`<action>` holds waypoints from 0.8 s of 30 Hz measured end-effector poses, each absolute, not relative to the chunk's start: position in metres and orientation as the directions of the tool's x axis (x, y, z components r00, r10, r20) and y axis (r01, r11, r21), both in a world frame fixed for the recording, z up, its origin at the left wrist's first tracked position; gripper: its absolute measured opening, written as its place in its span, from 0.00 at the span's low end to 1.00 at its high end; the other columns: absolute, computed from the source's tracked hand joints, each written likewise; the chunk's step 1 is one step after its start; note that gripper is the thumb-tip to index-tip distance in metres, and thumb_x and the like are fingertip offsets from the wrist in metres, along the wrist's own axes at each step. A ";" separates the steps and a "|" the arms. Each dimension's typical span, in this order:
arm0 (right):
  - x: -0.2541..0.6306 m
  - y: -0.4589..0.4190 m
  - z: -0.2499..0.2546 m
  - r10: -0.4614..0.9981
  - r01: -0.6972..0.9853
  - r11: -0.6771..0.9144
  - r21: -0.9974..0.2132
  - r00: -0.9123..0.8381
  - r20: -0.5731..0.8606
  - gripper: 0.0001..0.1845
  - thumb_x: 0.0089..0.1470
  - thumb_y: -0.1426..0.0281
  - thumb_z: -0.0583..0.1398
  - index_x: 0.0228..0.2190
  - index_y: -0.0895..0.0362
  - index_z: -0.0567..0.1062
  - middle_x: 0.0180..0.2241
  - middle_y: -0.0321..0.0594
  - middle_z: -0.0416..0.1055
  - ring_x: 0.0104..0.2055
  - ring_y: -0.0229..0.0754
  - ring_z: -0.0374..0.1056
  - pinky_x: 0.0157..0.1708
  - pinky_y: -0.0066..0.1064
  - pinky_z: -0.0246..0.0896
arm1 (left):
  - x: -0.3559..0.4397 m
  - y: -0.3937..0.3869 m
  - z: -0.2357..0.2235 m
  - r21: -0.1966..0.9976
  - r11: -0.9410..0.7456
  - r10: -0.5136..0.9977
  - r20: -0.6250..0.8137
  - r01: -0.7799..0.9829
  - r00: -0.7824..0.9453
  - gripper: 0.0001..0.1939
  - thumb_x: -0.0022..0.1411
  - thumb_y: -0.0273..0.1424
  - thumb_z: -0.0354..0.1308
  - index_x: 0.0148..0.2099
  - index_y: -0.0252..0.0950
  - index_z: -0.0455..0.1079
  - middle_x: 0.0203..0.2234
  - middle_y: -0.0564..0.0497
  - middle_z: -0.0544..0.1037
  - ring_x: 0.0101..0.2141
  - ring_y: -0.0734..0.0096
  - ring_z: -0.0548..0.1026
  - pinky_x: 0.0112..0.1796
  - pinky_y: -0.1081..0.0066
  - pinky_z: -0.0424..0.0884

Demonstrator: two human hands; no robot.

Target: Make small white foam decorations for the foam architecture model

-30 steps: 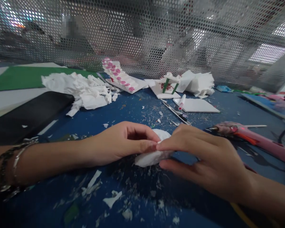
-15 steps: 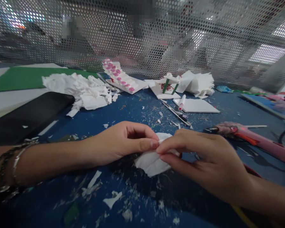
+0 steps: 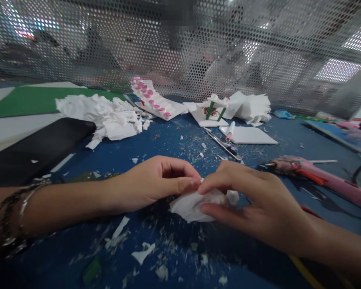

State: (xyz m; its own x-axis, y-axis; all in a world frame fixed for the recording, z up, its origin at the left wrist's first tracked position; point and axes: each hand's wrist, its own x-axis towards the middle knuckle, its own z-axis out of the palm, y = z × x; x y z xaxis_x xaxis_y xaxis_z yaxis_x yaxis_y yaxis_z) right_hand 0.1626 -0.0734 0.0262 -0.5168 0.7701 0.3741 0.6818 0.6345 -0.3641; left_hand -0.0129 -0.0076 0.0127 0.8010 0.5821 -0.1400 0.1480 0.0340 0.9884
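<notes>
My left hand pinches a white piece of thin paper between thumb and forefinger. From the other side, my right hand grips the same paper, its thumb below and its fingers above. The paper is gathered and crumpled, and my fingers cover its upper middle part. It is held just over the blue tabletop. A pink glue gun lies to the right of my right hand.
A black phone-like slab and a heap of torn white paper lie left. Farther back are a pink-dotted white strip, tweezers, a marker and a white pad. Paper scraps litter the front.
The paper has become more bunched, its far edge folded down under my right fingers. My right thumb and forefinger have spread farther apart on it. My left hand has barely moved.
</notes>
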 end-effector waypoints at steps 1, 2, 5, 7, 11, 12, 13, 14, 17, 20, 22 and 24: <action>0.162 -0.073 0.027 0.783 0.689 0.618 -0.379 -0.495 0.376 0.04 0.48 0.70 0.57 0.31 0.55 0.69 0.24 0.32 0.67 0.26 0.31 0.63 0.24 0.21 0.57 | -0.013 -0.008 0.013 0.988 0.030 0.587 -0.140 0.151 0.797 0.06 0.53 0.30 0.54 0.28 0.34 0.69 0.21 0.57 0.70 0.24 0.81 0.65 0.27 0.81 0.61; 0.162 -0.074 0.027 0.793 0.696 0.604 -0.387 -0.475 0.382 0.04 0.48 0.71 0.57 0.30 0.55 0.69 0.24 0.32 0.67 0.26 0.31 0.63 0.23 0.22 0.56 | -0.012 -0.008 0.012 0.988 0.025 0.591 -0.139 0.154 0.795 0.06 0.53 0.30 0.55 0.29 0.34 0.70 0.22 0.56 0.71 0.25 0.80 0.66 0.27 0.81 0.61; 0.161 -0.074 0.029 0.794 0.709 0.596 -0.377 -0.451 0.407 0.03 0.48 0.72 0.56 0.30 0.54 0.69 0.24 0.32 0.69 0.25 0.31 0.64 0.22 0.22 0.56 | -0.011 -0.008 0.011 0.989 0.019 0.592 -0.128 0.145 0.796 0.05 0.53 0.30 0.54 0.30 0.35 0.70 0.24 0.56 0.71 0.25 0.81 0.66 0.27 0.81 0.61; 0.161 -0.075 0.029 0.783 0.716 0.606 -0.348 -0.456 0.424 0.03 0.48 0.72 0.57 0.29 0.54 0.69 0.23 0.31 0.69 0.24 0.31 0.64 0.22 0.22 0.57 | -0.011 -0.008 0.010 0.990 0.036 0.585 -0.132 0.136 0.801 0.05 0.54 0.30 0.54 0.29 0.35 0.69 0.22 0.57 0.70 0.24 0.82 0.65 0.26 0.82 0.60; 0.162 -0.075 0.030 0.722 0.714 0.658 -0.239 -0.508 0.470 0.04 0.49 0.74 0.57 0.30 0.55 0.69 0.25 0.32 0.71 0.26 0.30 0.66 0.25 0.22 0.58 | -0.012 -0.009 0.011 0.991 0.045 0.582 -0.130 0.128 0.803 0.05 0.54 0.29 0.54 0.27 0.34 0.68 0.19 0.59 0.67 0.22 0.84 0.62 0.25 0.84 0.59; 0.162 -0.076 0.030 0.706 0.710 0.672 -0.210 -0.529 0.471 0.04 0.50 0.74 0.56 0.30 0.55 0.69 0.25 0.32 0.72 0.27 0.31 0.66 0.27 0.22 0.59 | -0.012 -0.009 0.011 0.991 0.036 0.583 -0.125 0.129 0.803 0.06 0.54 0.29 0.54 0.26 0.34 0.68 0.19 0.59 0.67 0.22 0.84 0.62 0.24 0.83 0.58; 0.162 -0.076 0.030 0.693 0.707 0.683 -0.184 -0.548 0.468 0.04 0.50 0.74 0.56 0.30 0.55 0.69 0.26 0.33 0.72 0.28 0.31 0.66 0.28 0.22 0.59 | -0.012 -0.009 0.012 0.991 0.029 0.585 -0.121 0.129 0.802 0.06 0.54 0.29 0.54 0.26 0.34 0.68 0.19 0.59 0.67 0.22 0.84 0.62 0.24 0.83 0.58; 0.162 -0.076 0.030 0.684 0.704 0.691 -0.164 -0.565 0.461 0.04 0.51 0.74 0.55 0.29 0.55 0.69 0.26 0.33 0.72 0.28 0.32 0.66 0.29 0.23 0.59 | -0.012 -0.010 0.012 0.991 0.022 0.584 -0.118 0.130 0.803 0.06 0.53 0.29 0.54 0.26 0.34 0.68 0.19 0.59 0.67 0.22 0.83 0.62 0.24 0.83 0.58; 0.163 -0.077 0.030 0.681 0.704 0.694 -0.149 -0.576 0.453 0.04 0.52 0.74 0.54 0.28 0.56 0.69 0.25 0.35 0.72 0.28 0.32 0.65 0.29 0.22 0.59 | -0.012 -0.011 0.011 0.990 0.011 0.581 -0.118 0.137 0.805 0.05 0.53 0.29 0.55 0.27 0.34 0.68 0.20 0.58 0.68 0.23 0.83 0.63 0.25 0.83 0.59; 0.163 -0.077 0.028 0.705 0.711 0.675 -0.198 -0.542 0.457 0.03 0.51 0.74 0.55 0.28 0.57 0.69 0.24 0.33 0.70 0.27 0.30 0.63 0.27 0.20 0.57 | -0.013 -0.012 0.010 0.991 -0.008 0.589 -0.105 0.136 0.801 0.05 0.53 0.29 0.55 0.27 0.33 0.68 0.22 0.57 0.69 0.25 0.82 0.65 0.28 0.82 0.61; 0.162 -0.077 0.027 0.726 0.717 0.656 -0.237 -0.514 0.456 0.02 0.51 0.74 0.55 0.28 0.57 0.69 0.24 0.32 0.68 0.26 0.29 0.62 0.26 0.19 0.57 | -0.012 -0.012 0.008 0.992 -0.040 0.604 -0.070 0.118 0.794 0.05 0.53 0.28 0.55 0.27 0.33 0.68 0.23 0.57 0.69 0.26 0.81 0.65 0.28 0.81 0.62; 0.161 -0.077 0.027 0.746 0.726 0.634 -0.267 -0.483 0.458 0.03 0.50 0.73 0.55 0.27 0.58 0.68 0.23 0.32 0.67 0.25 0.28 0.62 0.25 0.18 0.56 | -0.012 -0.013 0.006 0.993 -0.086 0.627 -0.009 0.080 0.779 0.05 0.52 0.28 0.55 0.26 0.33 0.68 0.22 0.56 0.69 0.25 0.81 0.65 0.27 0.81 0.62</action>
State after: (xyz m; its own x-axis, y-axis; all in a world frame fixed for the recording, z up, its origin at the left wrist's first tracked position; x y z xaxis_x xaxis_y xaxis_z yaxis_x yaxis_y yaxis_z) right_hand 0.1611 -0.0771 0.0266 -0.4832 0.7461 0.4582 0.7260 0.6339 -0.2665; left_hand -0.0118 -0.0131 0.0056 0.7789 0.6271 -0.0088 0.0803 -0.0858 0.9931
